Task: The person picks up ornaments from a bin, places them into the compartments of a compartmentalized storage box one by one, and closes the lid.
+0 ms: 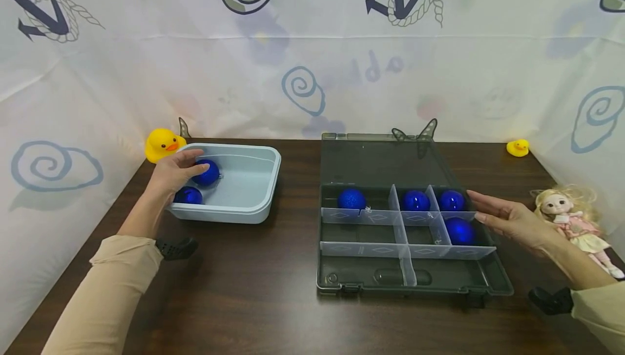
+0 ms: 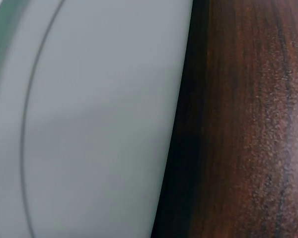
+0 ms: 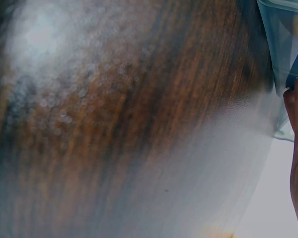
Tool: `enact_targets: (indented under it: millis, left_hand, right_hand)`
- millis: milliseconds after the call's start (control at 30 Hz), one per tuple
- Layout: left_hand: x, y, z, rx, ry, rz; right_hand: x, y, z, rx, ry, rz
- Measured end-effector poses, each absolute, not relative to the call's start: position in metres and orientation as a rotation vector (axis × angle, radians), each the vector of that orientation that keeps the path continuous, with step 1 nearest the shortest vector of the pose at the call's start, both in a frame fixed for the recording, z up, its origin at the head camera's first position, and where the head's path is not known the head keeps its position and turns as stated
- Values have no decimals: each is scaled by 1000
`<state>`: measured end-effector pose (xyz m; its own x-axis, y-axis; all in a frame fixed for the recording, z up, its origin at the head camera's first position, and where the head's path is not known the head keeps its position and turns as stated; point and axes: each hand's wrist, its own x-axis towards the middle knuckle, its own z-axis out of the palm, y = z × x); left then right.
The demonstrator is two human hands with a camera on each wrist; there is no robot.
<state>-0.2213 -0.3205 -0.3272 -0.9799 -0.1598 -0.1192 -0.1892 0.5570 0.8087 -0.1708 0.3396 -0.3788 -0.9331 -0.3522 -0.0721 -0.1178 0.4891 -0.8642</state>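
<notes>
In the head view, my left hand (image 1: pixel 173 173) reaches into a pale blue tub (image 1: pixel 244 181) and pinches a blue Christmas bauble (image 1: pixel 207 173) between thumb and fingers. A second blue bauble (image 1: pixel 188 195) lies in the tub below the hand. My right hand (image 1: pixel 512 222) has its fingers extended at the right side of a dark translucent compartment box (image 1: pixel 361 265), its fingertips against the wall. Several blue baubles sit in the box, among them a glittery one (image 1: pixel 351 199) at back left and a matte one (image 1: pixel 460 231) at right. The left wrist view shows only the tub's side (image 2: pixel 99 124) and table.
The box's lid (image 1: pixel 381 159) stands raised at the back. A larger yellow duck (image 1: pixel 163 145) is behind the tub, a small duck (image 1: pixel 517 147) at back right. A doll (image 1: pixel 573 222) lies beside my right forearm. Patterned cloth (image 1: pixel 219 83) surrounds the dark wooden table (image 1: pixel 254 290).
</notes>
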Motion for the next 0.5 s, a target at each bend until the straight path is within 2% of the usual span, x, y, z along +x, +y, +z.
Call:
enact_targets:
  millis: [500]
  left_hand:
    - [-231, -312, -327, -321, 2789, 1109]
  right_hand:
    - [-171, 340, -379, -400, 2493, -1414]
